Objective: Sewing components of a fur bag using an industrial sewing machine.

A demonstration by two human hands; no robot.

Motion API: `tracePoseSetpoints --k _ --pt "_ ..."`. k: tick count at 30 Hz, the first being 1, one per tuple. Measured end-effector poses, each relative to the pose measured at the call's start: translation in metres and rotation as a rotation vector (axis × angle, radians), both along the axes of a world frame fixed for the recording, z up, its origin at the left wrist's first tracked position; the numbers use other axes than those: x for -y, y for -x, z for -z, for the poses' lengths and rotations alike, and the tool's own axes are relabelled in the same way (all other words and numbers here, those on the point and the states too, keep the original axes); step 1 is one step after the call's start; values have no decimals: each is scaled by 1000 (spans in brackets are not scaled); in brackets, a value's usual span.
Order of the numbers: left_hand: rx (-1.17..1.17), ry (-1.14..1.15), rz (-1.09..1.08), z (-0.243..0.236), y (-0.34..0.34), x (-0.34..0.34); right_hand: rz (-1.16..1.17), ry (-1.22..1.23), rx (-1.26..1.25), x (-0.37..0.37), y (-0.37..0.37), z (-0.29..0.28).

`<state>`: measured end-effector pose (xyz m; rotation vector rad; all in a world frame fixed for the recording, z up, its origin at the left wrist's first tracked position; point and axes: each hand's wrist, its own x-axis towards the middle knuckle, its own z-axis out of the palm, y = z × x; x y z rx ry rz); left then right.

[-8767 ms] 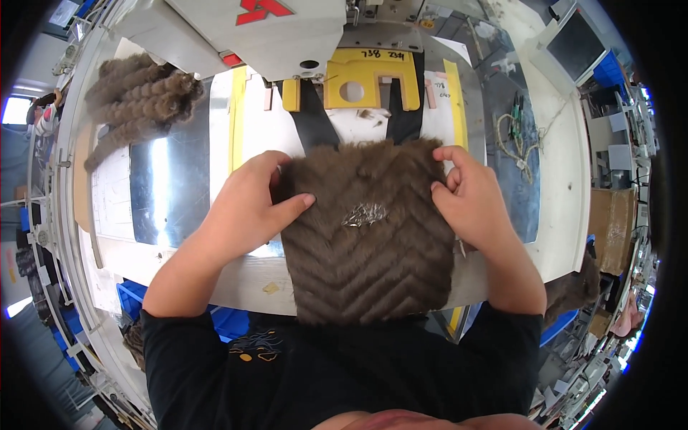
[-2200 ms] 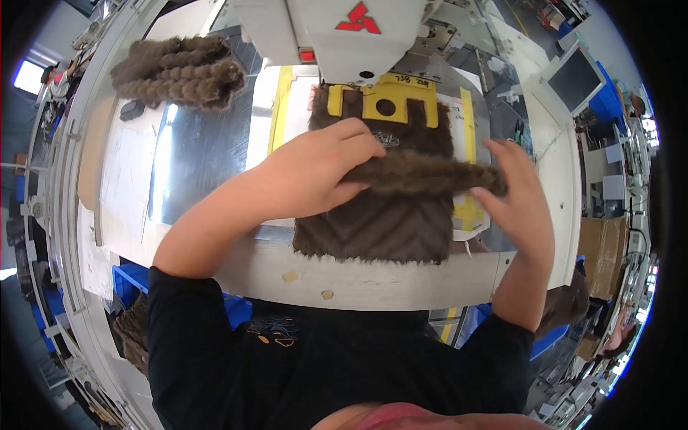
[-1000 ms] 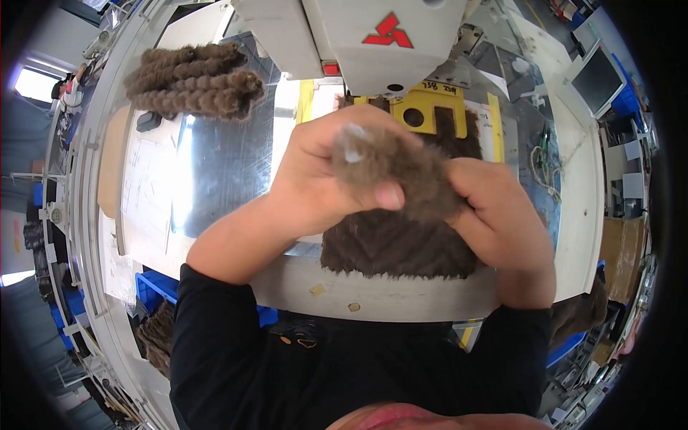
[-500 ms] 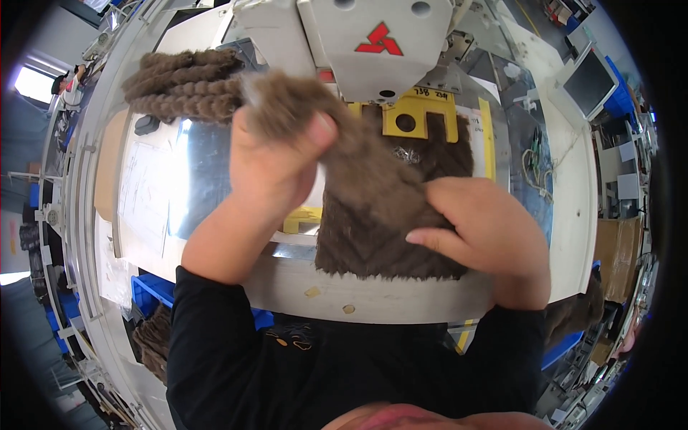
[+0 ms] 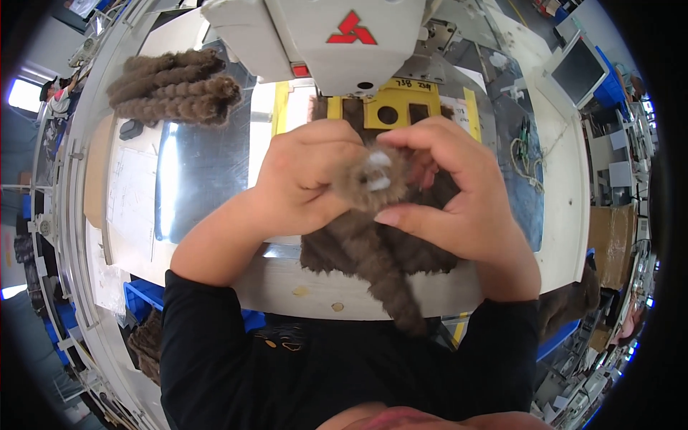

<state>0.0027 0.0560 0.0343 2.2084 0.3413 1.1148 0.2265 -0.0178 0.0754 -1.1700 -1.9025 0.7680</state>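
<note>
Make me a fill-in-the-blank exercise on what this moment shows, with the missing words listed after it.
1. The left hand grips a strip made of brown ____.
2. The strip's end between the two hands shows patches coloured ____.
3. The yellow plate near the machine has a hole whose shape is ____.
4. The monitor stands off toward the person's ____ side.

Missing words, in order: fur; white; round; right.

Bright, metal sheet [image 5: 204, 179] glaring, fur strip [image 5: 369, 247] blurred
</note>
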Motion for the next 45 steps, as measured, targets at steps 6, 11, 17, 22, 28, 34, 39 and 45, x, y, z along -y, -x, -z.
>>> tracePoseSetpoints --k 6,11,17,22,28,34,39,45 --pt "-66 8 36 3 -6 4 -37 -97 -59 2 1 4" --pt "-26 25 83 6 -12 5 -100 -172 -103 0 -2 7" --pt "-11 50 29 17 -17 6 -82 -227 -158 -7 -4 14" --pt "-82 110 26 13 -16 7 13 -171 -49 -3 -2 10" --pt "0 560 46 45 -32 20 135 66 -100 -20 -14 20" --pt "30 727 -112 50 -46 16 225 440 -555 -67 -37 76" --pt "-167 831 -64 50 -32 -6 215 462 -393 -92 -26 96" --pt "-289 933 104 50 -7 -41 234 483 16 -110 -6 85"
